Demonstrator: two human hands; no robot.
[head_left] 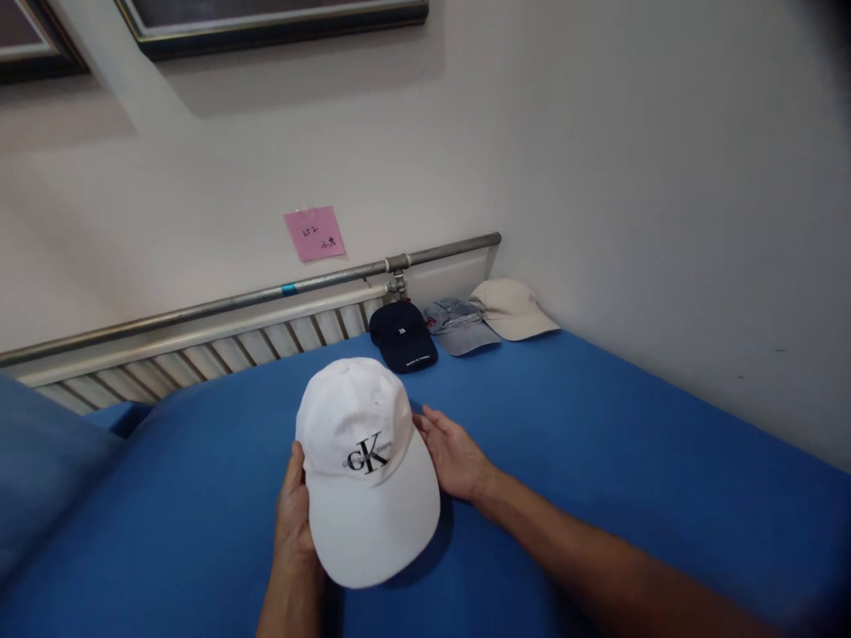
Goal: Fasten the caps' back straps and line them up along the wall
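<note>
A white baseball cap point(372, 532) with a black and grey logo on its front is held above the blue bed, its brim towards me. My left hand point(293, 505) grips the cap's left side, thumb up along the edge and the other fingers hidden behind it. My right hand point(453, 454) is at the cap's right side, with its fingertips against or partly behind the cap. Beyond it, a navy cap point(402, 335), a grey-blue washed cap point(461, 326) and a beige cap point(513, 307) lie in a row on the bed.
The blue bed cover point(598, 443) runs to the walls. A white radiator point(292, 337) with a metal pipe point(245, 304) above it lines the far edge. A pink note point(315, 234) is stuck to the wall, below a dark picture frame point(279, 34). A blue pillow-like shape point(46, 470) is at left.
</note>
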